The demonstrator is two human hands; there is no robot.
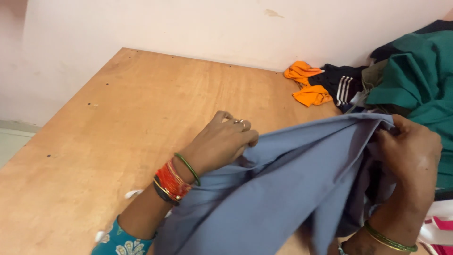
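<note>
A grey-blue cloth garment lies stretched across the near right part of the wooden table. My left hand pinches its edge near the table's middle, with bangles and red thread on the wrist. My right hand grips the other end of the same garment at the right, fingers curled into the fabric.
A heap of clothes sits at the right: a dark green garment, a black piece with white stripes and an orange cloth. A pale wall runs behind the table. Pink and white fabric shows at the lower right.
</note>
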